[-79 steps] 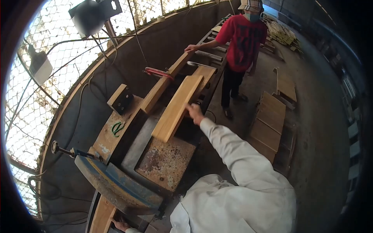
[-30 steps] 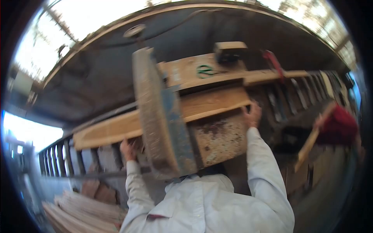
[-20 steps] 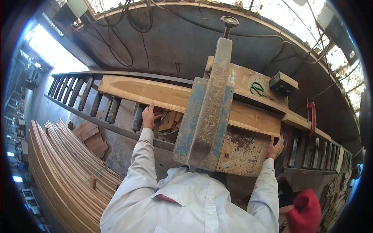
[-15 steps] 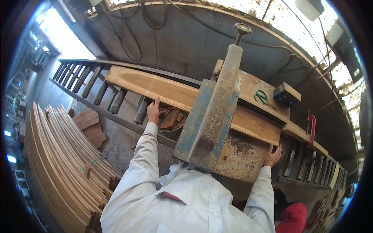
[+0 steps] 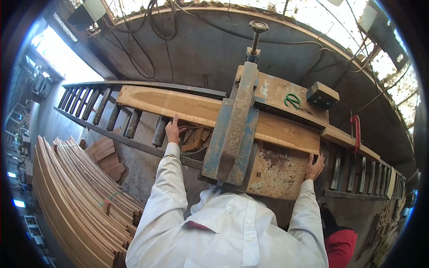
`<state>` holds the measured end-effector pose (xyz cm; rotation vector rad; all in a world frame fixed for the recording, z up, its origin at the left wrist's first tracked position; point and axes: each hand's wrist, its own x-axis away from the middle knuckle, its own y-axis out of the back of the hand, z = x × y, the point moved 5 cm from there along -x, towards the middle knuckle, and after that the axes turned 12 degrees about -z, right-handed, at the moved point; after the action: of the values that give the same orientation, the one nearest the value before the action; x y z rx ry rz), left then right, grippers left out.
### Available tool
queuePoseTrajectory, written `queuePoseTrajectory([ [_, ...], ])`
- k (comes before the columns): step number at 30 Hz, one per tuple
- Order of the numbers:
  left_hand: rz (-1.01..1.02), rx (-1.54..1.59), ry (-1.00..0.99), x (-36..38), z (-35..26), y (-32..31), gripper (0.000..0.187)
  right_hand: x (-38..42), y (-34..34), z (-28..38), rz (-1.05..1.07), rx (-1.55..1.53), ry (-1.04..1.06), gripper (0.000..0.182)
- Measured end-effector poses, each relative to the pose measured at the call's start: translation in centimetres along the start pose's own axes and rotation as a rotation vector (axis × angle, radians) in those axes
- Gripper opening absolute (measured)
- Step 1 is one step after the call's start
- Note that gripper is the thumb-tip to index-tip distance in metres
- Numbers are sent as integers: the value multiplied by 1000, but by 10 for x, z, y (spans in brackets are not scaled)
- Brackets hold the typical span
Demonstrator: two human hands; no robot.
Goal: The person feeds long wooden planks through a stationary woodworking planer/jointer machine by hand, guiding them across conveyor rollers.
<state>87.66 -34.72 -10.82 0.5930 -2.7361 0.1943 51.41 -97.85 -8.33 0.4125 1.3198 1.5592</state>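
A long wooden plank [image 5: 172, 102] lies across a rusty machine table, passing under a worn blue-grey machine arm [image 5: 237, 134]. My left hand [image 5: 174, 131] is at the near edge of the plank, left of the arm, its fingers apart and the index finger reaching up to the wood. At the plank's right end, my right hand [image 5: 314, 168] touches the near corner with fingers stretched out. The undersides of both hands are hidden.
Roller frames extend left [image 5: 103, 105] and right [image 5: 363, 174]. A wooden fence strip [image 5: 348, 142] carries a red clamp [image 5: 355, 134]. Stacked boards [image 5: 80, 196] stand at lower left. A green loop [image 5: 292, 101] and a block [image 5: 322, 94] lie behind the fence. Red cloth [image 5: 340, 243] shows at lower right.
The camera view has shifted, so the machine appears slightly higher and further left. Both hands stay at about the same places on the plank, which shows no clear movement through the machine.
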Motion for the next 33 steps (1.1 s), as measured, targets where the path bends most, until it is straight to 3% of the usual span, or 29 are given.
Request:
queuePoseTrajectory([
  [16,-89,-108,-158,3,1,-7,54,4,8,8,-70,-18,3,73],
  [19,-139,-152,-204,5,-1,-8,56,5,11,7,-88,-206,-61,72],
  [22,-151,-193,-239,12,-6,-9,58,31,0,14,-241,-904,-393,69],
  [24,-173,-211,-261,12,-5,-10,60,55,5,38,-263,-947,-466,67],
  [26,-176,-226,-285,8,-2,-10,62,83,-5,75,2,-1315,-848,62],
  [30,-175,-252,-279,13,-6,-12,63,86,-38,125,518,-1463,-1003,67],
  [33,-174,-199,-251,9,-1,-11,64,77,-55,128,480,-1366,-1005,63],
])
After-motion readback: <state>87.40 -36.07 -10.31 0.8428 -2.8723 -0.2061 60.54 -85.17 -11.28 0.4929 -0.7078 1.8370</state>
